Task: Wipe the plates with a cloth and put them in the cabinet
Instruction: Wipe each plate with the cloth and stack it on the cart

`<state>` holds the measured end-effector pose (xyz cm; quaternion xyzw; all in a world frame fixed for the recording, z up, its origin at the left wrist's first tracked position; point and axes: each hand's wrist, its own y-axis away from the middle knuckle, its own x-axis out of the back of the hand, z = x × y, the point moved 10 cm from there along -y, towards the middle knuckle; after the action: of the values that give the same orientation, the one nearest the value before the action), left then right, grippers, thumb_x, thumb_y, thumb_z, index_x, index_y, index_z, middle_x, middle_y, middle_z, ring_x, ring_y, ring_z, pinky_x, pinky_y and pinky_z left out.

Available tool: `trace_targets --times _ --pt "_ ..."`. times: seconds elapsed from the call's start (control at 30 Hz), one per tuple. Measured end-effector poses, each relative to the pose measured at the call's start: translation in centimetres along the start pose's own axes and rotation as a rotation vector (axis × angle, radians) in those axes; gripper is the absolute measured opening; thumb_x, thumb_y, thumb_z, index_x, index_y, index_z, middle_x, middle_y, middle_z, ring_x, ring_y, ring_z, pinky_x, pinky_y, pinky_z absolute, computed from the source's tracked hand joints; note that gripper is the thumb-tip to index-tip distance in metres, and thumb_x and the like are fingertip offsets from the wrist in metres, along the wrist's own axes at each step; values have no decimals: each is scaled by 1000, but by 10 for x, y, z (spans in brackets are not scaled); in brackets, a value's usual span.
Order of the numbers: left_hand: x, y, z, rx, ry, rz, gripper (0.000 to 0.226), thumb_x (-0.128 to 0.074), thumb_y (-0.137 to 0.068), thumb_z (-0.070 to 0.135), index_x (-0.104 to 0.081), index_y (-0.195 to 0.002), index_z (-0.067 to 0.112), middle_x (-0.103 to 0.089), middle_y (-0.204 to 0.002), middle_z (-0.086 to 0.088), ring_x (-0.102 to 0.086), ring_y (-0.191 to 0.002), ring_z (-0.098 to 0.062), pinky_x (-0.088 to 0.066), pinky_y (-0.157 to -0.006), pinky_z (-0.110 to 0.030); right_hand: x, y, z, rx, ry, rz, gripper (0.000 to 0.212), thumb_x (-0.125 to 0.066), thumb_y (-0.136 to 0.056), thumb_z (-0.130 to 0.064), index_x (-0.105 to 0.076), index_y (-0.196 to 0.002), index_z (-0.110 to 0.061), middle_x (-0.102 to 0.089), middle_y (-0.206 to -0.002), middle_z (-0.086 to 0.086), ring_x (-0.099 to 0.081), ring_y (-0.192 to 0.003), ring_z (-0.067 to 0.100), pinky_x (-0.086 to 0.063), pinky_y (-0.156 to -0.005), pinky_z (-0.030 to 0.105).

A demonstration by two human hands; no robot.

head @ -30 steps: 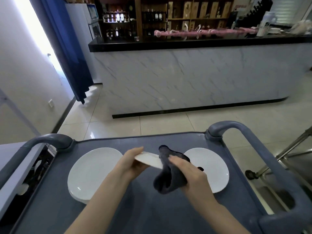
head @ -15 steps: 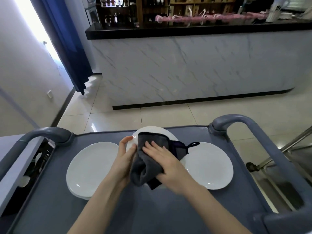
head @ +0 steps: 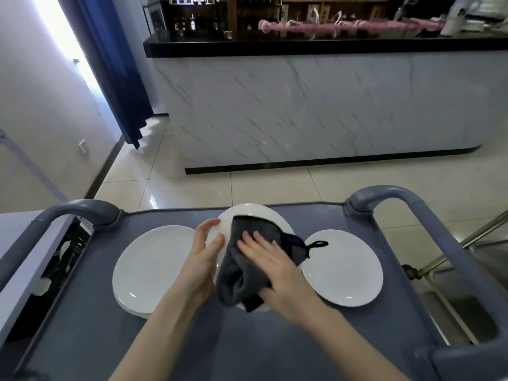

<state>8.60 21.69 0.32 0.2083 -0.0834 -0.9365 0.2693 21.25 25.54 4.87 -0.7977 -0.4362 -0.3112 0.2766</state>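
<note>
Cloth [head: 248, 264] hides most of plate [head: 248, 213].

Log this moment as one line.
phase: wiping | left hand: grips held plate | right hand: presses grey cloth on it, fingers straight | cart: left plate, right plate lie flat

It was a bar or restaurant floor. Far beyond the fingers [head: 248, 244] ran a long marble-fronted counter [head: 316, 105] with a black top, and behind it stood shelves [head: 330, 6] of bottles and boxed wine. Under the fingers lay a grey service cart [head: 82, 325] carrying white plates [head: 154, 265] — pale floor tiles [head: 275, 188] stretched between cart and counter.
</note>
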Motion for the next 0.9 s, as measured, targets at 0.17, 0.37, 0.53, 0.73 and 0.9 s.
trace_targets --times 0.17,0.37,0.53,0.73,0.9 --pt "-4 11 7 -5 6 -100 27 -48 -105 21 -62 -112 43 -68 -122 -11 -71 -92 -26 -61 -75 -42 46 -26 38 -171 -106 171 70 -57 -86 2 -37 -149 -21 -24 -152 -18 -13 -150 10 -8 -121 25" --pt "2 12 13 -17 9 -145 55 -52 -103 18 -41 -141 55 -66 -136 -4 -66 -121 -26 -57 -95 -40 15 -45 -3 13 13 15 74 -53 -80 -6 -39 -149 -30 -24 -156 -21 -10 -149 4 1 -122 35" --pt "18 14 20 -17 33 -133 52 -51 -103 19 -43 -141 54 -71 -127 -4 -70 -113 -27 -60 -75 -32 12 -52 -4 15 -60 9 70 -50 -83 -7 -39 -147 -32 -25 -155 -23 -10 -148 -1 1 -120 28" --pt "59 6 47 -119 59 37 40 -44 -108 20 -54 -130 51 -75 -106 22 -74 -92 -11 -60 -66 -29 23 -9 47 -302 -391 181 71 -58 -90 4 -38 -142 -40 -36 -151 -22 -27 -145 2 -24 -120 27" --pt "66 -3 52 -113 127 114 34 -48 -106 20 -59 -123 48 -68 -122 5 -71 -98 -16 -59 -73 -34 -30 10 -2 -145 -217 110 79 -55 -85 4 -28 -144 -41 -19 -155 -28 -7 -148 -4 -11 -122 22"
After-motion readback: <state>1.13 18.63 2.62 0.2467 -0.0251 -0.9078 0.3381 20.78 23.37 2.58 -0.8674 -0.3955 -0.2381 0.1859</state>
